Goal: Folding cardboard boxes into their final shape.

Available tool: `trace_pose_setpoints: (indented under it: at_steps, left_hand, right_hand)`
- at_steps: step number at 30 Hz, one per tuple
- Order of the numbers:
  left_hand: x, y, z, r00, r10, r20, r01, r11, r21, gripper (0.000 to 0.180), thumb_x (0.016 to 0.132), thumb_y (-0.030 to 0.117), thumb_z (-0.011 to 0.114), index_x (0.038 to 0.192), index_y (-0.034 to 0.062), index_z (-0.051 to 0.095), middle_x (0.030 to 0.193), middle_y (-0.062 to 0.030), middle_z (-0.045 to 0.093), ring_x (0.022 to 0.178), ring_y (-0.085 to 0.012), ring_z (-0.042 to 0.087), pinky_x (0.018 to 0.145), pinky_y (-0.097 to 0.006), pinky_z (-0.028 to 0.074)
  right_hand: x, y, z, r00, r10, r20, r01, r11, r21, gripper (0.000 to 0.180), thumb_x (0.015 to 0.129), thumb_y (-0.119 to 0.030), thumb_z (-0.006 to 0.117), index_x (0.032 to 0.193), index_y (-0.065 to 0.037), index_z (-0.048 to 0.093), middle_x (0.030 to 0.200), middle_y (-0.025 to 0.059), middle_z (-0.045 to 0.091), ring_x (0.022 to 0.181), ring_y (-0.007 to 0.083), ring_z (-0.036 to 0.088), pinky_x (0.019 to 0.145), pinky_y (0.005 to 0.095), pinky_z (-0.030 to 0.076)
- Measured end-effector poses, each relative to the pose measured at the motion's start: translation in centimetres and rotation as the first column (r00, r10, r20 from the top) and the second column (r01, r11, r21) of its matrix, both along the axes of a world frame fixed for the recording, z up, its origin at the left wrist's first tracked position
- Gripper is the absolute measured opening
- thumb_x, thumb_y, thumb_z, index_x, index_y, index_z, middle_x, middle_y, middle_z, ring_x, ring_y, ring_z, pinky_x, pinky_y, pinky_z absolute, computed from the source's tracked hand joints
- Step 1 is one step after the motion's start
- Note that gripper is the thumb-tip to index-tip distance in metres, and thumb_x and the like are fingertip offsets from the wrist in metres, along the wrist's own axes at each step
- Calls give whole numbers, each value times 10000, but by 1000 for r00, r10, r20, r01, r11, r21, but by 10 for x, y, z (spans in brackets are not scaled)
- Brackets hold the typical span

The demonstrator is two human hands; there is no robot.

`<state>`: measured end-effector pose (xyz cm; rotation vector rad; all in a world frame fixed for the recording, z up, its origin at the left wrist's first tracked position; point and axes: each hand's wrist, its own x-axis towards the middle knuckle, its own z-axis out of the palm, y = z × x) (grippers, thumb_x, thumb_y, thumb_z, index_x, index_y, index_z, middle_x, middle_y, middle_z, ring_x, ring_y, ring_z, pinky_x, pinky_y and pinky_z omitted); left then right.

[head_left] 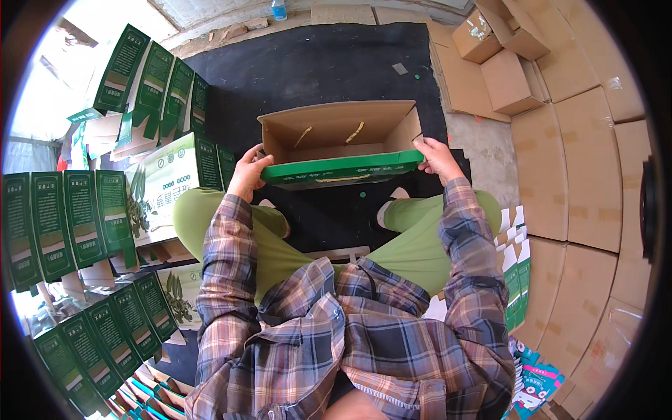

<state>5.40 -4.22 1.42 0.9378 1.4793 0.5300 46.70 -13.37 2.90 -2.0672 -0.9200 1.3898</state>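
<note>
Both hands are gripping a green gift box (341, 143) with a brown cardboard inside and rope handles, holding it open-side-up out past the knees. Left hand (248, 171) is pinching the near-left corner, right hand (437, 157) is clamped on the right end – fingers curled over the rim. Squeezing unevenly could probably crease that thin green front flap, or let the box twist out of square.

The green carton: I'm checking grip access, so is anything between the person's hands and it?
No. The left hand and the right hand already grip opposite ends of the open green carton. Nothing visible lies between them; the stacked green boxes stand off to the left.
</note>
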Motion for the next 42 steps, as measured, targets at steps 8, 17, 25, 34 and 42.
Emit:
trace_pose_setpoints:
  at_steps: [8, 17, 25, 34, 42]
  left_hand:
    - [-3, -7, 8, 991, -128, 40, 128, 992, 9, 742, 740, 94, 715, 1402, 128, 381, 1154, -49, 451, 866, -154, 532, 704, -289, 451]
    - [-7, 1, -11, 939, -342, 22, 336, 932, 137, 781, 780, 255, 724, 1425, 72, 322, 1270, -129, 450, 1126, -240, 485, 998, -378, 332]
    - [-2, 6, 8, 984, -178, 28, 175, 981, 84, 772, 770, 368, 740, 1367, 16, 399, 1245, -178, 528, 1161, -273, 488, 969, -389, 377]
    - [28, 3, -47, 826, 100, -554, 366, 652, 664, 286, 729, 144, 719, 1011, 136, 671, 963, -112, 550, 890, -290, 540, 790, -384, 467]
    - [45, -13, -29, 662, 30, -749, 590, 595, 546, 320, 707, 200, 729, 1017, 159, 662, 1073, -63, 542, 1039, -288, 495, 825, -406, 467]
  right_hand:
    - [0, -3, 14, 985, 94, -144, -89, 995, 41, 650, 784, -290, 647, 1363, -97, 425, 1065, 7, 582, 892, 107, 533, 723, 236, 422]
    - [4, 20, -14, 956, 37, -291, -5, 994, 109, 540, 883, -298, 604, 1314, -7, 457, 1239, 71, 531, 1082, 170, 515, 896, 363, 438]
    - [-8, 31, 1, 940, -83, -330, 103, 994, 43, 510, 897, -408, 568, 1257, -49, 522, 1185, 58, 573, 1096, 191, 528, 858, 360, 456]
    - [-38, 11, -26, 585, 166, 794, -571, 779, 258, 513, 686, -150, 743, 1170, -79, 588, 1261, 142, 488, 1171, 325, 441, 965, 395, 420]
    - [-64, 1, -15, 487, 316, 815, -662, 742, 108, 900, 514, -126, 842, 1314, -116, 429, 1273, 126, 445, 1221, 331, 386, 961, 435, 420]
